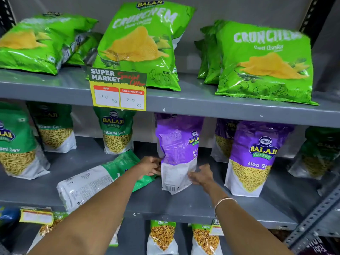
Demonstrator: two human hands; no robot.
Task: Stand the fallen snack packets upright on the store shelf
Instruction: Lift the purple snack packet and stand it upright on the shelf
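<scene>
A purple and white Aloo Sev packet [176, 155] stands upright on the middle shelf [184, 207] with its back label toward me. My left hand [150, 167] touches its left edge and my right hand [201, 176] presses its lower right side, so both hold it. Left of it a green and white Ratlami Sev packet [95, 179] lies flat on its face, partly under my left forearm. Another purple Aloo Sev packet [255, 159] stands upright to the right.
Green Ratlami Sev packets [117, 133] stand at the back left of the middle shelf. Green Crunchem bags [141, 45] sit on the top shelf, those at the far left [36, 41] lying down. A yellow price card [118, 90] hangs from its edge. Garam packets [161, 236] stand below.
</scene>
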